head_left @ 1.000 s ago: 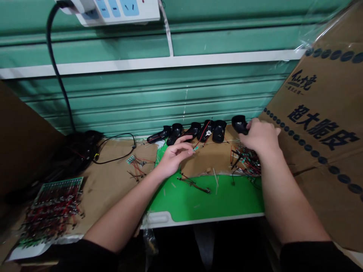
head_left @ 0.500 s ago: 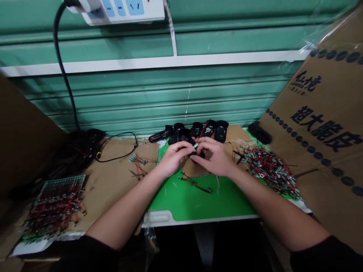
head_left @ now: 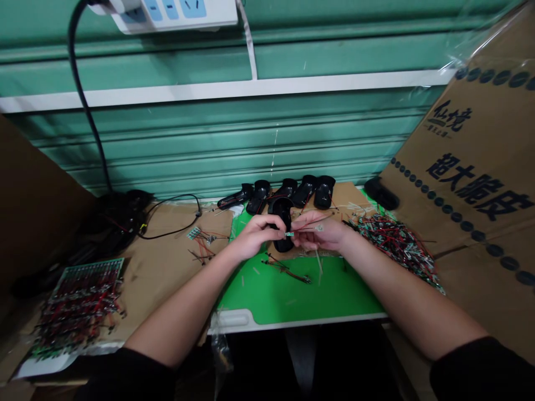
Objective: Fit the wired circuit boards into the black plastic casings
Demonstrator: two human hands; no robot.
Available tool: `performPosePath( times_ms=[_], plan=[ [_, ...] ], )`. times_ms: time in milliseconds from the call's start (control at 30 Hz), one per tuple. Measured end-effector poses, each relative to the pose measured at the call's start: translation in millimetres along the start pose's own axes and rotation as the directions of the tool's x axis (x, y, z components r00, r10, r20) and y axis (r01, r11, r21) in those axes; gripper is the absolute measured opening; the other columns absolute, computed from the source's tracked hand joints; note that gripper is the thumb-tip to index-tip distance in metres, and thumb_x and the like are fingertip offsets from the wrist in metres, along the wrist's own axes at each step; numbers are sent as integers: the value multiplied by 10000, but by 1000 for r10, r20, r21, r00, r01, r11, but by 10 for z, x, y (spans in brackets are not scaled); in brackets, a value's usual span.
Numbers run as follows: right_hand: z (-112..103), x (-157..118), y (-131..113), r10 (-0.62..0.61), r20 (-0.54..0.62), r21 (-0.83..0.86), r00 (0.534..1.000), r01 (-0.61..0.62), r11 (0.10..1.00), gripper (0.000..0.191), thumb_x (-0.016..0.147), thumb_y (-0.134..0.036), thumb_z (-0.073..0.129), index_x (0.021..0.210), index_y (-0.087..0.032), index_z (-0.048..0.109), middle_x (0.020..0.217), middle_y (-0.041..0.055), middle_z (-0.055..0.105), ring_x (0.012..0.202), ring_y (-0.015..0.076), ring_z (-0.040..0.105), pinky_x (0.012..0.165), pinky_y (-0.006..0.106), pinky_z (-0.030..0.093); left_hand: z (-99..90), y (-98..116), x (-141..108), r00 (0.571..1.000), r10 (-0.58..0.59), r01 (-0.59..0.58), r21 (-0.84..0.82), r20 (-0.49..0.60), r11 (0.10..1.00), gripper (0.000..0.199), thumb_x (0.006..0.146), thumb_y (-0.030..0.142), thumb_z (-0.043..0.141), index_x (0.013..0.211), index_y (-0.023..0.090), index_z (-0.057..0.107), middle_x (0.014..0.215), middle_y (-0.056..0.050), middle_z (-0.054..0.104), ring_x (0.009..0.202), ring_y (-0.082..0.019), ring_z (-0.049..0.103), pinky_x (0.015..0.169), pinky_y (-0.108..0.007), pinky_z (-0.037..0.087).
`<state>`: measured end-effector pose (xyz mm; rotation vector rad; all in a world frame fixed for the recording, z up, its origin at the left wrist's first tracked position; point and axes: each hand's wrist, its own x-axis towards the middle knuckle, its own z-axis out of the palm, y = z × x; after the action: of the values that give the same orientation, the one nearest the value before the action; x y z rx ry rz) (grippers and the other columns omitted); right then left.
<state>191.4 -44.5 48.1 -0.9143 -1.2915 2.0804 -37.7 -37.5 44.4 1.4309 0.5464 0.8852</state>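
My left hand (head_left: 259, 235) pinches a small green circuit board (head_left: 289, 234) between thumb and fingertips. My right hand (head_left: 316, 230), palm partly turned up, is closed at the board's right end, and thin red and dark wires (head_left: 311, 223) run across its fingers. Just behind and below both hands lies a black plastic housing (head_left: 281, 207) with a hollow rounded top, partly covered by my left fingers. Nearer to me, a few loose wired pieces (head_left: 288, 270) rest on the green board (head_left: 334, 295).
Several black housings (head_left: 324, 192) line the back by the green shutter wall. A heap of wired boards (head_left: 397, 250) is at right, a wired panel (head_left: 83, 301) at left. A large carton (head_left: 472, 223) stands right; a power strip (head_left: 175, 14) hangs above.
Both hands have come slightly lower and nearer to me, uncovering the black housing behind them. My right hand has turned palm up, with wires now showing across it.
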Motion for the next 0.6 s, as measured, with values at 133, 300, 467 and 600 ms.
performPosePath(
  times_ms=[133, 300, 467, 600],
  plan=[
    [23, -28, -33, 19, 35, -26, 999, -18, 1000, 597, 668, -540, 1013, 889, -71, 716, 799, 74, 760, 434, 69, 557, 383, 175, 377, 18, 77, -5, 1000, -7, 6, 67, 19, 998, 211, 774, 350, 861, 774, 159, 770, 749, -33, 709, 748, -166, 612, 757, -305, 428],
    [78, -60, -53, 6, 31, -63, 999, -5, 998, 558, 694, -480, 1005, 955, -66, 737, 811, 61, 764, 450, 55, 561, 400, 165, 403, 18, 62, -12, 1000, -8, 8, 79, 8, 997, 226, 792, 360, 850, 775, 158, 749, 760, -31, 700, 743, -161, 626, 735, -289, 445],
    [49, -80, -99, -50, -45, -82, 998, 46, 996, 617, 654, -493, 1031, 987, -102, 688, 742, 17, 731, 457, 57, 564, 418, 160, 429, -13, 6, 5, 1000, -7, 8, 20, -7, 1000, 268, 813, 366, 848, 923, 164, 711, 824, -27, 715, 757, -177, 695, 747, -295, 520],
    [-94, -148, -199, -169, -109, -109, 980, 157, 981, 624, 677, -464, 1022, 1076, -118, 690, 835, 25, 766, 480, 49, 578, 424, 160, 418, -20, -22, 28, 993, -41, 45, 36, -110, 998, 320, 776, 315, 859, 891, 179, 594, 846, 1, 670, 784, -176, 717, 748, -285, 542]
  ],
)
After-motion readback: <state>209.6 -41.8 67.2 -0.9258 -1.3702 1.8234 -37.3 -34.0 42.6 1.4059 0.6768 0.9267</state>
